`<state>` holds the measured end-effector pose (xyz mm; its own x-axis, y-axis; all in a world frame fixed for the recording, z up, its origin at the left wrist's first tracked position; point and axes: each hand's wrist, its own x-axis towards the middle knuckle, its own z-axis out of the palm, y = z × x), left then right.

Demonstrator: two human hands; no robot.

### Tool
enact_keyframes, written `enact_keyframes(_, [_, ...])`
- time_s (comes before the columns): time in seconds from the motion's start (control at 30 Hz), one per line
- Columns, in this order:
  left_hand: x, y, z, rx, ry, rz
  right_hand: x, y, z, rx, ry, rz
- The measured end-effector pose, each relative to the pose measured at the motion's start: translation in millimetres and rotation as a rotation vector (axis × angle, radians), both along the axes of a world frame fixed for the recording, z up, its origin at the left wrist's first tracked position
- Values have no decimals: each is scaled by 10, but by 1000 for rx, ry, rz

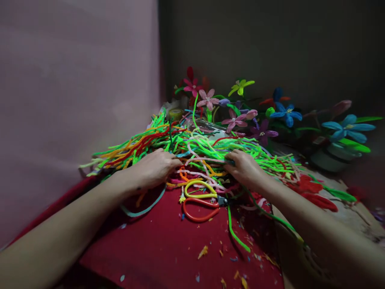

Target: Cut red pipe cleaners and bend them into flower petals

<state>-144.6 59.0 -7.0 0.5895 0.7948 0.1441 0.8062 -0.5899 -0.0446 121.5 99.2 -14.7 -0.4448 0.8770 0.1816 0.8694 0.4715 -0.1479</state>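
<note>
My left hand (158, 166) is closed at the near side of a large heap of pipe cleaners (180, 142), mostly bright green with orange, red and pink ones. A light blue pipe cleaner (144, 213) curves down from beneath this hand onto the red cloth. Facing it across a gap, my right hand (243, 165) has its fingers bent and pinched on pipe cleaners at the heap's edge. Which strands each hand grips is partly hidden by the fingers. Between and below the hands lie scissors (201, 210) with one yellow and one red handle loop, blades pointing right.
Red cloth (144, 249) covers the table, scattered with fluffy scraps (203, 252) and a loose green pipe cleaner (236, 233). Pipe-cleaner flowers (234, 120) stand behind the heap, some near a clear container (335, 156). Red petals (313, 190) lie right. A pale wall (78, 80) borders the left.
</note>
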Motion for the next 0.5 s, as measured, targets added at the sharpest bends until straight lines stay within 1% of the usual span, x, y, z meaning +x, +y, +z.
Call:
enact_keyframes(0.1, [-6,-7,1,-22,14,-13,16,-34,-51,1,-11,15])
enact_keyframes(0.13, [-10,-8,12,17,-9,-5,18,-51,-71,1,-19,21])
enact_keyframes(0.2, [-39,-3,62,144,-92,40,14,-101,-114,20,-45,34])
enact_keyframes(0.27, [-115,16,144,264,-174,152,-1,-175,-153,67,-130,60])
enact_keyframes(0.33, [-239,47,236,312,-191,327,-23,-261,-178,142,-214,70])
enact_keyframes(0.43, [-441,108,325,256,-139,594,-49,-356,-189,186,-263,57])
enact_keyframes(0.5, [-521,144,325,172,-88,670,-51,-377,-189,173,-253,50])
